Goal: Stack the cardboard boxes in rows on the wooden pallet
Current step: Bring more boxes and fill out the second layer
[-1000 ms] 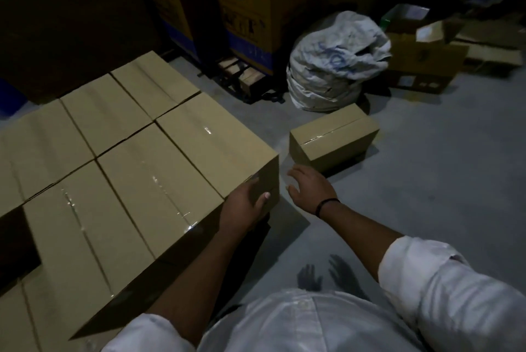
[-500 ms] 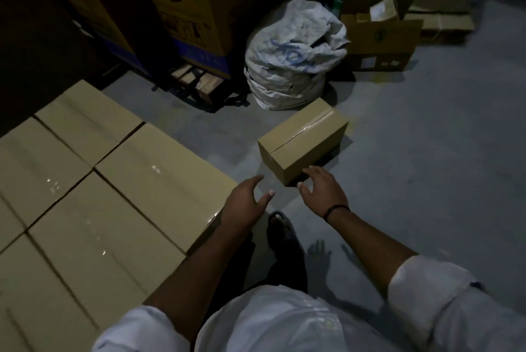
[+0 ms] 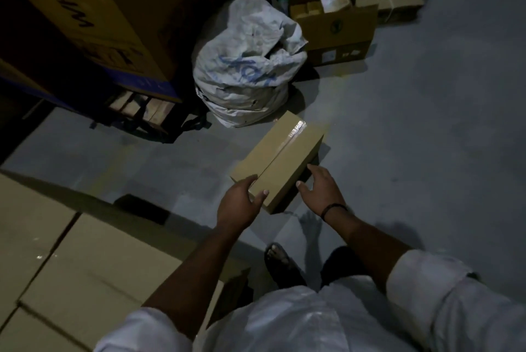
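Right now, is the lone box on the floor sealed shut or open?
Sealed shut. The cardboard box lies flat on the floor, flaps closed, glossy tape running along its top seam.

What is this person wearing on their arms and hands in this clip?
Both arms have white sleeves, left sleeve and right sleeve, pushed up near the elbow, forearms bare. A thin dark band circles the right wrist. The left hand and right hand wear no gloves.

Arms outstretched; left hand [image 3: 240,203] cupped, right hand [image 3: 323,191] splayed, palm down.
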Demonstrator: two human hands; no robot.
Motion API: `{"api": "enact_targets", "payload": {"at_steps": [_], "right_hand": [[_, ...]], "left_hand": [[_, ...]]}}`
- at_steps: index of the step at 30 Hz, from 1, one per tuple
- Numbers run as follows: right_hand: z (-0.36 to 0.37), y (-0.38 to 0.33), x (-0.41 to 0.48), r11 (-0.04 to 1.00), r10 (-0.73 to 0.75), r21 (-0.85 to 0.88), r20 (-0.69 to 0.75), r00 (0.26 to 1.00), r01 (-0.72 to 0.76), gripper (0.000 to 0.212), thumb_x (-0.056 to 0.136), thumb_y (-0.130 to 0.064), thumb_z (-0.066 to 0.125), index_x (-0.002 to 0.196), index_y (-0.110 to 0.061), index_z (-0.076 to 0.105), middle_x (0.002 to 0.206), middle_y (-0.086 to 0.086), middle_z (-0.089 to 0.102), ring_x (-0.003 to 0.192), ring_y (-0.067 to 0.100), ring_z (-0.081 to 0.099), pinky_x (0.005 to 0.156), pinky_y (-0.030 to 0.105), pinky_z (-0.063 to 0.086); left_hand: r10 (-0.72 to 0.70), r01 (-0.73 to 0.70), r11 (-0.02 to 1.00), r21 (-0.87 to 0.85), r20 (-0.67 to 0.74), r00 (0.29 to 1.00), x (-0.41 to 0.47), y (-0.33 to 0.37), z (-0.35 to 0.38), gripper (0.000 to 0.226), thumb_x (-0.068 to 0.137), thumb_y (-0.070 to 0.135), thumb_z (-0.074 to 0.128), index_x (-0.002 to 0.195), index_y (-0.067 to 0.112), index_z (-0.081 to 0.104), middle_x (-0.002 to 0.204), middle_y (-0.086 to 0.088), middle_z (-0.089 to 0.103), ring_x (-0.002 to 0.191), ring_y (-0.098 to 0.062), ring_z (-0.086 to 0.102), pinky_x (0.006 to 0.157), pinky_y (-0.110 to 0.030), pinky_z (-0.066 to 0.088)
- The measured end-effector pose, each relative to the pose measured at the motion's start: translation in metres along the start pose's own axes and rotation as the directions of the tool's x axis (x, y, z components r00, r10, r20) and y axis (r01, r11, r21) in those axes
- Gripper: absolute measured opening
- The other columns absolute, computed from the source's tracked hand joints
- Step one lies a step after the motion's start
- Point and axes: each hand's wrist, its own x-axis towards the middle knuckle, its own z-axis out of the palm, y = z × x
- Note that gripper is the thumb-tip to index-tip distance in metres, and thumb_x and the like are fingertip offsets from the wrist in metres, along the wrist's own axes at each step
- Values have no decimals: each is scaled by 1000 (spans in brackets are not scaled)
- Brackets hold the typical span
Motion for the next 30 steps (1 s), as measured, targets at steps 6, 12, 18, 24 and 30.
{"api": "enact_targets", "payload": {"at_steps": [6,12,18,24,30], "right_hand": [[11,1,78,992,116,54,33,993,-118,66,99,-38,59,155,-14,32,161,8,28,144,29,34,116,41,35],[48,32,176,949,299,83,73,951,-305,71,98,-45,56,157,-21,26,162,4,25,143,31,36,114,49,39],[107,77,278,907,405,74,119,907,-415,73,102,-32,55,160,-16,16,167,8,11,153,29,13,120,41,24],[204,132,374,869,486,77,46,873,-488,83,93,-36,63,160,-17,18,167,13,-1,152,39,8,119,51,26],[255,178,429,883,469,-22,0,883,-469,87,93,-39,60,161,-19,9,167,15,-10,152,43,0,119,57,16]], "left_hand": [[0,-6,998,63,100,995,85,-6,1,58,98,51,61,146,19,54,143,-4,60,127,-21,57,91,-25,41],[-112,97,990,100,155,981,174,-30,38,59,97,53,61,145,20,55,142,-5,61,128,-21,58,98,-29,46],[-212,172,969,178,242,947,263,-59,99,54,97,50,63,142,20,58,137,-2,64,124,-21,60,96,-26,44],[-203,120,953,277,293,934,378,-121,189,50,96,50,62,139,24,60,136,-1,65,122,-25,61,97,-33,49],[-207,76,903,423,274,939,465,-172,258,45,95,49,62,135,27,61,159,-2,37,135,-33,47,100,-46,48]]}}
